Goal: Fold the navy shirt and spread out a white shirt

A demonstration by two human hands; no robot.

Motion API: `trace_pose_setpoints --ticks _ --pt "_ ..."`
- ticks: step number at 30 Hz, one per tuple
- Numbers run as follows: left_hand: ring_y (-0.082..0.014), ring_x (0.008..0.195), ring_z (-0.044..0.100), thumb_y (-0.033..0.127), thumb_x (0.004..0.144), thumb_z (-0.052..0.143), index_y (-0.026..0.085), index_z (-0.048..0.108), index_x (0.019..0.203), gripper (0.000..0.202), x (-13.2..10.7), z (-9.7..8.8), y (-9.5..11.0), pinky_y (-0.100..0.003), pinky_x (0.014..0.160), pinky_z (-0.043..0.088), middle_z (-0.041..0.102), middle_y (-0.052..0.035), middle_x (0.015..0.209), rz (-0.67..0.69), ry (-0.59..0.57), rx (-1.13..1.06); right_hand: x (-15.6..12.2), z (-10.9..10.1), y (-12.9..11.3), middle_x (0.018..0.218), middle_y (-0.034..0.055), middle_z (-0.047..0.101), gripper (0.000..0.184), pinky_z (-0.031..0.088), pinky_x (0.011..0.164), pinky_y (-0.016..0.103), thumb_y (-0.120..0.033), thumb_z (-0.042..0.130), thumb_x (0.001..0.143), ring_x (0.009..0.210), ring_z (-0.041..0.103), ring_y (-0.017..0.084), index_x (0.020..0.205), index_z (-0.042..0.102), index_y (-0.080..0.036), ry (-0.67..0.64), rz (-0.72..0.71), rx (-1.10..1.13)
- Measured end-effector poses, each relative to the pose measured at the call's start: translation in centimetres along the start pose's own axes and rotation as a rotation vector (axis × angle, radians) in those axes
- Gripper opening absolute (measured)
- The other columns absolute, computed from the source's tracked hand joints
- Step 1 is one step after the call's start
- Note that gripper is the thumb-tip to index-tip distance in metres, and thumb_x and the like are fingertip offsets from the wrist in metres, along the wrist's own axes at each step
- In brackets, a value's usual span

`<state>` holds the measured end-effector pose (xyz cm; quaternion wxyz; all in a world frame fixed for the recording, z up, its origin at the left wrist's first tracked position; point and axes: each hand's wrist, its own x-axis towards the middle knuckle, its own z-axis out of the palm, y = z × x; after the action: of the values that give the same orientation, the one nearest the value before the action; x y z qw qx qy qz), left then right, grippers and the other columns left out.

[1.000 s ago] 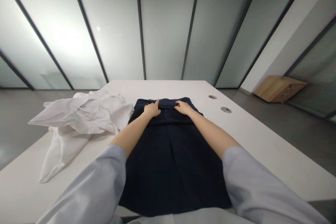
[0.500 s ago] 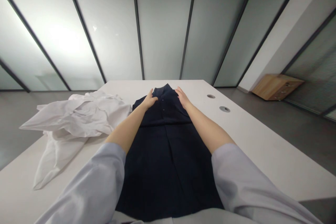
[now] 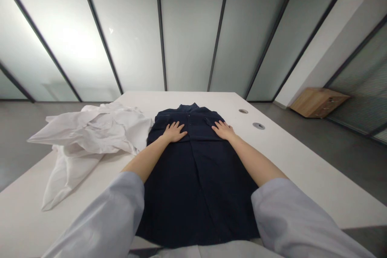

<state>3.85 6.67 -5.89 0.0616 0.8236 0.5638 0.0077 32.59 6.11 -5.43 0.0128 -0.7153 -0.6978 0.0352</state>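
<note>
On the surface (image 3: 27, 209) before me lies the navy shirt (image 3: 199, 197), hem (image 3: 181, 242) nearest, probably light, soft, easily creased. My left grip (image 3: 174, 132) and right grip (image 3: 224, 130) rest spread on it. Farther off, its shoulders (image 3: 211, 114) seem the best hold.

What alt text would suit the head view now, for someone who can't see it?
The left hand and right hand lie open, palms down, on a dark navy cloth shirt spread on a white rectangular table, its collar at the far end. A crumpled white cloth garment lies to the left.
</note>
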Motion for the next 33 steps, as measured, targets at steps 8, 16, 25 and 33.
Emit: trace_pose_setpoints --ticks 8,16,25,33 --pt "-0.0291 0.144 0.024 0.061 0.093 0.024 0.021 0.034 0.148 0.068 -0.2 0.1 -0.4 -0.046 0.114 0.02 0.026 -0.011 0.157 0.01 0.083 0.019 0.9 -0.4 0.3 0.127 0.0137 0.061 0.042 0.035 0.099 0.045 -0.04 0.042 0.09 0.119 0.051 0.032 0.115 0.069 -0.018 0.225 -0.113 -0.059" --pt "-0.0291 0.138 0.034 0.056 0.092 0.032 0.018 0.045 0.141 0.063 -0.4 0.2 -0.5 -0.044 0.112 0.026 0.038 -0.0119 0.151 -0.016 0.163 0.021 4.4 -1.6 7.4 0.099 0.0184 0.068 0.037 0.046 0.08 0.034 -0.021 0.039 0.086 0.097 0.061 0.028 0.104 0.069 -0.011 0.517 0.502 0.442" --pt "-0.0299 0.141 0.029 0.057 0.091 0.03 0.019 0.039 0.144 0.065 0.3 0.0 -0.3 -0.046 0.112 0.025 0.032 -0.0118 0.154 -0.047 0.125 0.059 3.0 -1.0 4.0 0.129 0.0153 0.057 0.045 0.037 0.102 0.04 -0.031 0.038 0.089 0.12 0.049 0.027 0.126 0.057 -0.013 0.523 -0.051 0.198" --pt "-0.0402 0.139 0.03 0.045 0.083 0.048 -0.007 0.029 0.143 0.082 -0.3 -1.8 -5.8 -0.049 0.111 0.026 0.031 -0.0324 0.148 -0.606 0.431 0.064 2.3 2.5 0.7 0.151 0.01 0.038 0.06 0.031 0.11 0.043 -0.054 0.03 0.095 0.137 0.036 0.029 0.143 0.044 -0.021 0.115 -0.193 0.019"
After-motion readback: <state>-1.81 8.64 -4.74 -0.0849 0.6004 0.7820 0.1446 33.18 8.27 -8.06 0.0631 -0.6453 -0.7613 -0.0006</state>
